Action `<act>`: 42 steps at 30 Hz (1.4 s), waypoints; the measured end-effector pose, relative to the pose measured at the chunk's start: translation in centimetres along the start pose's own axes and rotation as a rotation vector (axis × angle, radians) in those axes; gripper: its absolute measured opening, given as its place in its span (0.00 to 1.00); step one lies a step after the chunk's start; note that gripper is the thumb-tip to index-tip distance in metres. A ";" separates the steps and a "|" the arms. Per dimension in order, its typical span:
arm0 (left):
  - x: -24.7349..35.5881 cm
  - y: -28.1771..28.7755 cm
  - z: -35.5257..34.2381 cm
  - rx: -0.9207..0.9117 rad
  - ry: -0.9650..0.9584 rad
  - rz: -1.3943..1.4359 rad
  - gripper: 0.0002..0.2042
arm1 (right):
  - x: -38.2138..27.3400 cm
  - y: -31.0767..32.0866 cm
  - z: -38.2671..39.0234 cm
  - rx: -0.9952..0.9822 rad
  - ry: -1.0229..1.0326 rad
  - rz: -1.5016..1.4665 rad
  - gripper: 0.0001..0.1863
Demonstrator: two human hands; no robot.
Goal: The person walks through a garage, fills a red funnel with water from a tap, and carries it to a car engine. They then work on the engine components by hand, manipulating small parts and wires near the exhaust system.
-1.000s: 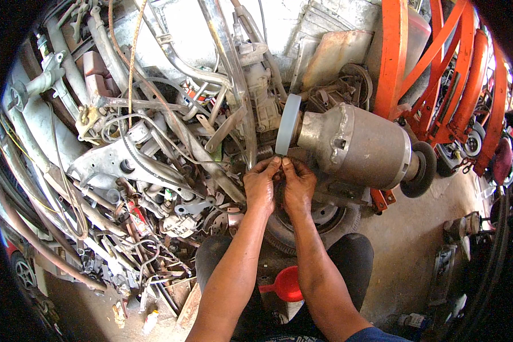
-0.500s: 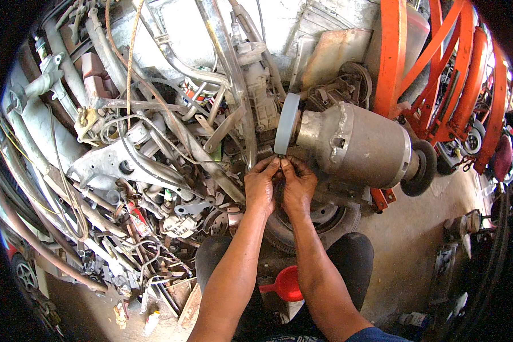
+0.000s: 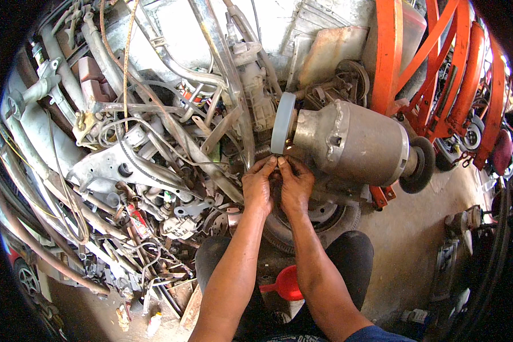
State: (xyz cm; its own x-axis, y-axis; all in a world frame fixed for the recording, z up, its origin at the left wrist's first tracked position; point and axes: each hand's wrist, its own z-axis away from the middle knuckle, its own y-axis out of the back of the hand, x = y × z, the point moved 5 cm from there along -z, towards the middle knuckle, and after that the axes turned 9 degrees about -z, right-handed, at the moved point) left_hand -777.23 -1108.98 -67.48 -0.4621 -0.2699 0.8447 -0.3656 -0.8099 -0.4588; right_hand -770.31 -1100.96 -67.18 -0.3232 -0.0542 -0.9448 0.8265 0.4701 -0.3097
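Note:
A bench grinder with a brown motor body (image 3: 366, 145) stands in front of me. On its left end is a pale blue-grey grinding wheel (image 3: 283, 123), and on its right end a dark round wheel (image 3: 418, 165). My left hand (image 3: 259, 185) and my right hand (image 3: 295, 185) meet just under the lower edge of the grinding wheel. Both are closed, thumbs side by side, pinching something small whose kind is hidden by the fingers. A few orange specks show beside the wheel above my right hand.
Metal pipes, brackets and scrap parts (image 3: 125, 165) are heaped on the left. A tyre (image 3: 339, 228) lies below the grinder. Between my knees is a red plastic dipper (image 3: 288, 283). Orange metal frames (image 3: 389, 57) stand at the back right, with concrete floor (image 3: 404, 245) beneath.
Both hands remain together at the wheel's lower edge, with hardly any shift. Orange specks now show beside the wheel. The whole view has moved slightly.

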 end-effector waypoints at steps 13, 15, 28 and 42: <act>-0.2 -0.3 -0.2 -0.019 0.010 0.080 0.12 | -0.5 0.0 0.0 0.017 -0.011 -0.069 0.11; -0.1 -0.3 -0.1 -0.019 0.016 0.076 0.13 | -0.5 0.1 0.1 0.033 -0.011 -0.028 0.11; -0.7 0.0 -0.7 -0.024 0.030 0.082 0.12 | 0.6 0.3 0.0 0.039 0.018 -0.043 0.11; -0.6 0.0 -0.5 -0.082 -0.010 0.050 0.12 | 0.8 0.2 0.0 0.027 -0.043 -0.131 0.09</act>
State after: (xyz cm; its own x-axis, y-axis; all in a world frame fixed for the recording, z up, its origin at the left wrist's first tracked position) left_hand -777.32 -1108.53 -68.13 -0.4734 -0.3147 0.8227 -0.4076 -0.7497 -0.5213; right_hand -770.35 -1100.90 -67.98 -0.4094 -0.1516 -0.8996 0.7906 0.4331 -0.4328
